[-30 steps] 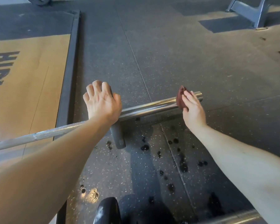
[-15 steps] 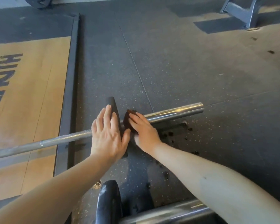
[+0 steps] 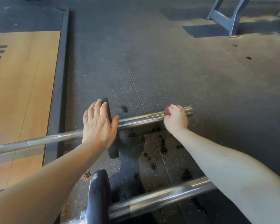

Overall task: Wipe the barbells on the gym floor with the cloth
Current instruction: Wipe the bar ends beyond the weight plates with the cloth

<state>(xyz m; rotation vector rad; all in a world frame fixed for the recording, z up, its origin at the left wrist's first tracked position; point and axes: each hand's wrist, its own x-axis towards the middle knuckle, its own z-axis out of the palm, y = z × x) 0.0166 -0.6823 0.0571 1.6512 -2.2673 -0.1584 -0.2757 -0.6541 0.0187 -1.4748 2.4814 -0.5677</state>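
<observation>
Rubber floor (image 3: 168,62): we lay our flat left hand (image 3: 98,126) on the plate (image 3: 113,151), prob. to steady the barbell (image 3: 140,121), while right hand (image 3: 176,121) grips cloth (image 3: 168,110) round its end.

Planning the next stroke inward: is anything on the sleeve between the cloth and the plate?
Nothing visible. The sleeve runs bare from the cloth gripped by the right hand to the black plate, where the left hand rests flat.

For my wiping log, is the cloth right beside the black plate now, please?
No, the right hand grips the cloth near the free sleeve end, apart from the plate.
</observation>
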